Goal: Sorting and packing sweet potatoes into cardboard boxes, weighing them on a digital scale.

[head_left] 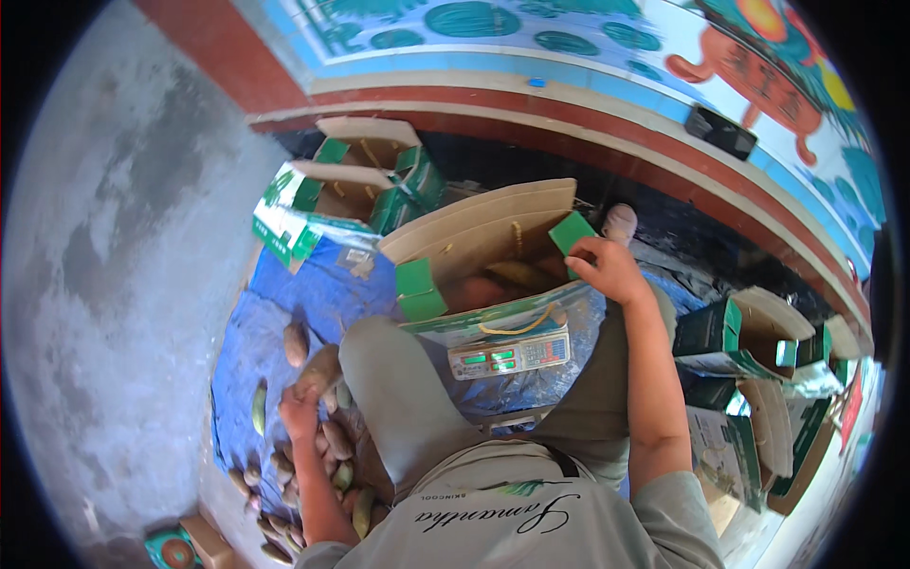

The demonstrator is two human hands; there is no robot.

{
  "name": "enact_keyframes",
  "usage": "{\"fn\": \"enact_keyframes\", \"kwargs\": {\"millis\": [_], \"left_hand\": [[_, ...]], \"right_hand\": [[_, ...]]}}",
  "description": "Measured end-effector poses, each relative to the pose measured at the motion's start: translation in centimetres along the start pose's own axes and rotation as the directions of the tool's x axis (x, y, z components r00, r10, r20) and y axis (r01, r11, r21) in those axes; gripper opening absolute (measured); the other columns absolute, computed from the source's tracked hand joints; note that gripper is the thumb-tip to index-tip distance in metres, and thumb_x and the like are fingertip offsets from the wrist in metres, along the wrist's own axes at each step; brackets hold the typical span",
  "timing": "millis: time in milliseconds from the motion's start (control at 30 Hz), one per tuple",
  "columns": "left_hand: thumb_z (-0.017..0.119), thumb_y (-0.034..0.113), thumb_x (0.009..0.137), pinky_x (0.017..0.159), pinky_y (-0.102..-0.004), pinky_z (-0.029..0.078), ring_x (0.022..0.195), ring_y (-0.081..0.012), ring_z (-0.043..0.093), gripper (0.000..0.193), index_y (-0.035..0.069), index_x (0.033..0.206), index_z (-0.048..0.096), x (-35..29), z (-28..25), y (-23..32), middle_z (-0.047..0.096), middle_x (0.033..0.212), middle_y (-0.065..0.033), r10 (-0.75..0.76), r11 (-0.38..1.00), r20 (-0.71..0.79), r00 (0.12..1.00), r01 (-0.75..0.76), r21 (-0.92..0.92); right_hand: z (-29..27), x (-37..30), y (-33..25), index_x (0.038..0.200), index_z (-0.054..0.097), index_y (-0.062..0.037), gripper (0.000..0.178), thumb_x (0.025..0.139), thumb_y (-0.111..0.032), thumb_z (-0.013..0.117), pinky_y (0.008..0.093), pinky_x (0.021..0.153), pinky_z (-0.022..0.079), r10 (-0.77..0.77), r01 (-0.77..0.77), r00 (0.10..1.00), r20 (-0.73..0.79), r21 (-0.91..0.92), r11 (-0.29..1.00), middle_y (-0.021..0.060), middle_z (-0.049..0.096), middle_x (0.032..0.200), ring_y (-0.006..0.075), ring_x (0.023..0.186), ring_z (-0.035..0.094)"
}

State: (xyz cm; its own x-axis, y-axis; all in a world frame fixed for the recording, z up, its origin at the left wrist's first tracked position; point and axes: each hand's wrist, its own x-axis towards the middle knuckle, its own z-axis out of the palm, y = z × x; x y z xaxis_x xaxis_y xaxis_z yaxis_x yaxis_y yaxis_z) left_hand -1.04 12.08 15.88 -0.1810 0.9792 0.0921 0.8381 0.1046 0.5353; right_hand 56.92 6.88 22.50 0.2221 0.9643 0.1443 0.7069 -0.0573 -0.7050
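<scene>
A cardboard carton [445, 232] with green flaps and yellow cord handles rests on a digital scale [510, 356] between my knees, its top raised. Reddish and brownish-yellow tubers [517, 275] lie inside it, partly in shadow. My right hand [607, 270] is closed at the carton's right side, fingers on the green side flap [572, 232]. Down beside my left knee, my left hand [300, 410] grips a large brown tuber [322, 368], apparently a sweet potato. Below that hand is a heap of similar tubers [336, 441], some brown and some greenish.
Blue sheeting [256, 332] covers the floor at left, with a loose brown tuber [296, 343] and a long green one [259, 408] on it. More cartons stand beyond [355, 194] and at right [749, 332]. A painted wall [569, 43] rises behind a ledge.
</scene>
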Motion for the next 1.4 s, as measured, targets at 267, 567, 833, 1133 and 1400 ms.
{"fn": "enact_keyframes", "kwargs": {"millis": [267,567,833,1133,1400], "left_hand": [[0.064,0.020,0.084,0.060,-0.0242,0.047,0.075,-0.0125,0.057,0.038,-0.002,0.114,0.054,1.8,-2.9,16.2,0.060,0.092,-0.0077,0.039,0.841,0.020,0.999,-0.022,-0.541],[0.067,0.015,0.078,0.076,-0.0275,0.049,0.090,-0.0182,0.061,0.044,-0.001,0.116,0.055,2.3,6.9,26.0,0.063,0.099,-0.0133,0.512,0.808,0.251,0.821,-0.361,-0.466],[0.064,0.016,0.081,0.079,-0.0326,0.049,0.087,-0.0209,0.063,0.039,-0.003,0.115,0.056,1.7,12.6,31.1,0.065,0.100,-0.0155,0.415,0.853,0.531,0.739,-0.113,-0.510],[0.058,0.013,0.085,0.082,-0.0330,0.047,0.096,-0.0243,0.061,0.030,0.000,0.113,0.059,3.0,7.4,26.9,0.063,0.105,-0.0179,0.552,0.794,0.138,0.823,-0.468,-0.388],[0.055,0.009,0.085,0.081,-0.0336,0.047,0.090,-0.0272,0.061,0.023,0.000,0.106,0.062,4.7,3.3,13.9,0.064,0.100,-0.0169,0.395,0.898,-0.100,0.913,-0.407,-0.170]], "right_hand": [[0.2,-0.1,1.0,0.083,0.065,-0.0067,0.024,0.078,-0.030,0.063,0.0383,0.067,0.050,-0.014,0.014,1.000,0.012,-0.015,1.000,0.0106,0.067,0.076,0.0282,0.074,0.064],[0.2,-0.3,0.8,0.081,0.065,-0.0093,0.024,0.078,-0.033,0.063,0.0388,0.068,0.050,0.020,-0.019,0.999,0.032,-0.036,0.999,0.0094,0.067,0.077,0.0288,0.075,0.064],[0.2,-0.1,0.9,0.082,0.065,-0.0101,0.024,0.078,-0.033,0.062,0.0398,0.069,0.049,0.018,-0.017,0.999,0.041,-0.042,0.999,0.0087,0.067,0.077,0.0291,0.076,0.063],[0.3,0.3,1.1,0.081,0.064,-0.0069,0.023,0.078,-0.030,0.063,0.0393,0.065,0.050,-0.034,0.034,0.999,0.017,-0.007,0.999,0.0115,0.066,0.075,0.0295,0.072,0.064],[0.1,0.2,0.6,0.083,0.065,-0.0037,0.020,0.077,-0.023,0.065,0.0365,0.063,0.049,-0.035,0.035,0.999,0.012,0.003,0.999,0.0134,0.066,0.077,0.0279,0.071,0.064]]}}
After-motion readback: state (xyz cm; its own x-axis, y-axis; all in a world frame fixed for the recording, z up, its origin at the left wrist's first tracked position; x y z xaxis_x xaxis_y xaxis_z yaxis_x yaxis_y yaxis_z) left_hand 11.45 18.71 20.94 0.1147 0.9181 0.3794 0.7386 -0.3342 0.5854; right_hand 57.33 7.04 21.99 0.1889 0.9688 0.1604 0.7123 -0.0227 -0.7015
